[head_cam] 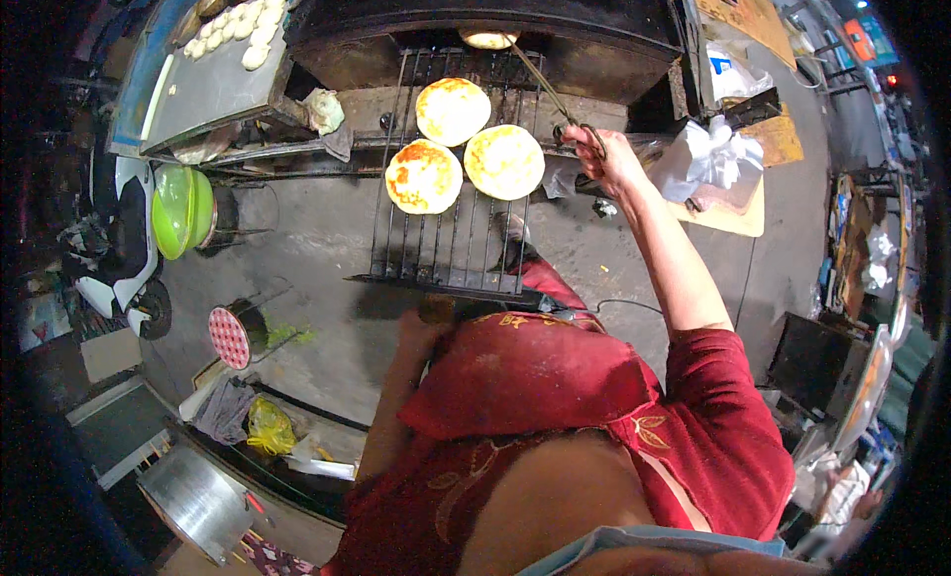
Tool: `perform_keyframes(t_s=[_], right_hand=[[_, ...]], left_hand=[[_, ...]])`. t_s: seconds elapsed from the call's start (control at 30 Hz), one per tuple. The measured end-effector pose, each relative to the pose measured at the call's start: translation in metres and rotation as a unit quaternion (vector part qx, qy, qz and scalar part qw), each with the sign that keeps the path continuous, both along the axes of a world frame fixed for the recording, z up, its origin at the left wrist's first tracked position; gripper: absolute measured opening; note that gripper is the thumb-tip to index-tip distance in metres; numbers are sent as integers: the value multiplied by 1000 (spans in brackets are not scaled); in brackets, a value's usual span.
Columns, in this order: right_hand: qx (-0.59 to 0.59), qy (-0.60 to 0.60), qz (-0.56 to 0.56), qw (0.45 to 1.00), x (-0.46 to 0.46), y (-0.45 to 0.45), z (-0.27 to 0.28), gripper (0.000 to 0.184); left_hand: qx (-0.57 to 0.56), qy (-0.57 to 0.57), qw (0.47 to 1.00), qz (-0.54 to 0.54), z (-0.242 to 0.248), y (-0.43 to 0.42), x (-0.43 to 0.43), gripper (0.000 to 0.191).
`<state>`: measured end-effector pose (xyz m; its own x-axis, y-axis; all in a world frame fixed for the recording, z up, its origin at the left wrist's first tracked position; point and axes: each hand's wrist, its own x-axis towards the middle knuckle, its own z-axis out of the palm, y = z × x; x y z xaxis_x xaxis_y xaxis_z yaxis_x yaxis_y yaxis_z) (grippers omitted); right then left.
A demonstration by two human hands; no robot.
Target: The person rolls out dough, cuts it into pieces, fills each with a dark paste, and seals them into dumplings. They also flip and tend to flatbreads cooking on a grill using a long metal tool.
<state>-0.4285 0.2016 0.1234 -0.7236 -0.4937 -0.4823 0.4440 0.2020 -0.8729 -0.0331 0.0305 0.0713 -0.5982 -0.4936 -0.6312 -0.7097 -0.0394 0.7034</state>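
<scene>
My right hand (603,157) grips the looped handles of long metal tongs (546,82). Their far end reaches a round flatbread (487,39) at the mouth of the dark oven (475,2). Three browned flatbreads lie on the pulled-out wire rack (464,242): one at the back (453,112), one at the front left (423,176) and one at the right (504,162). In deep shadow, my left hand (422,322) is at the rack's dark front bar (446,288). Its fingers are too dark to make out.
At the upper left, pale dough pieces (245,26) sit on a metal worktop (212,100). White plastic bags (709,156) stand right of my right arm. Stools with a green cover (178,212) and a checked top (229,338) stand left. A metal pot (195,494) is lower left.
</scene>
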Motion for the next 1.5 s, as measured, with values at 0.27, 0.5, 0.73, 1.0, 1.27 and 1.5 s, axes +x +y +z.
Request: perform_keyframes(t_s=[0.27,0.5,0.73,1.0,1.27,1.5], right_hand=[[89,21,68,993,70,88,54,29],[297,598,121,735,73,117,66,36],[312,709,165,610,49,105,76,44],[132,110,43,984,100,152,89,28],[76,-183,101,975,135,188,67,21],[57,-117,73,989,134,145,49,26]], left_hand=[[-106,30,994,-25,-24,4,5,43],[-99,131,985,-49,-5,1,-7,44],[-125,28,982,-135,-37,-8,13,47],[-77,53,994,-56,-6,3,-18,47],[-15,50,999,-8,23,0,-31,46],[22,-20,999,-13,36,-7,-39,46]])
